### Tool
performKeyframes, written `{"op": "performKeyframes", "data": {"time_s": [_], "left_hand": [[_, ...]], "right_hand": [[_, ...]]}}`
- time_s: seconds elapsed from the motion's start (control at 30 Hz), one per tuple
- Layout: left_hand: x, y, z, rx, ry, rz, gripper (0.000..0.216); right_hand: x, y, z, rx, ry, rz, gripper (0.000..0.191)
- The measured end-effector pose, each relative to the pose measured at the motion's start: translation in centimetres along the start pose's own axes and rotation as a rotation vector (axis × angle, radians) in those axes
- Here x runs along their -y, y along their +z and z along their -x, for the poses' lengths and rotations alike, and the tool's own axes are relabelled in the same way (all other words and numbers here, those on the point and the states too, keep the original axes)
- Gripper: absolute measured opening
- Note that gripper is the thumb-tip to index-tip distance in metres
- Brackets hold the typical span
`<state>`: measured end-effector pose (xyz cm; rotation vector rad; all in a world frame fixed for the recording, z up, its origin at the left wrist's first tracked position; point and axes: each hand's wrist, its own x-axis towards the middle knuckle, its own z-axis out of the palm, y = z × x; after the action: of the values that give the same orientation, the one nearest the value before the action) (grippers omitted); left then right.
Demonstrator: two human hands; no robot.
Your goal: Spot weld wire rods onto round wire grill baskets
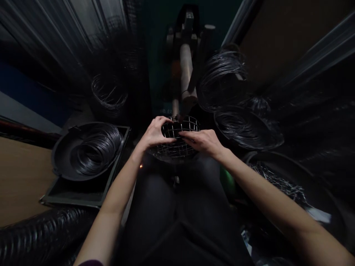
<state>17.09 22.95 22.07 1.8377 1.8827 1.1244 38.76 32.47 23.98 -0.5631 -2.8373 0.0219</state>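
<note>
Under welder arm [186,70]: both hands [155,133] [203,142] gripping wire basket [177,142]; writing unreadable.

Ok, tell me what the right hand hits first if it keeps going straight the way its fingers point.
The right hand points leftward across the wire basket it grips. Going on, it would likely meet the left hand on the basket's other side first, though depth is hard to judge here.

A: Cam setup?
B: One view only, head-mounted. Faces forward and steeply down over the wearer's lap.
A: Range?
B: Close: both forearms run in from the bottom edge, left hand [154,133] and right hand [203,142] near frame centre. Very wide lens, edges bend. No second view, nothing shared.
</note>
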Motion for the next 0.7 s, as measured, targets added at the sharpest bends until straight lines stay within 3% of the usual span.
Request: {"op": "performKeyframes", "data": {"time_s": [0.23, 0.53, 0.7], "left_hand": [[0.5, -0.2, -1.2, -0.031, -0.057, 0.004, 0.062], [1.3, -0.6, -3.0, -0.044, -0.027, -0.029, 0.063], [2.1, -0.9, -5.0, -0.049, -0.059, -0.004, 0.067]], "right_hand": [[-0.4, 1.6, 0.1, -0.246, 0.184, -0.143, 0.017], [-1.4, 1.9, -1.4, -0.285, 0.248, -0.262, 0.014], [-1.9, 2.1, -3.8, -0.256, 0.326, -0.262, 0.014]]}}
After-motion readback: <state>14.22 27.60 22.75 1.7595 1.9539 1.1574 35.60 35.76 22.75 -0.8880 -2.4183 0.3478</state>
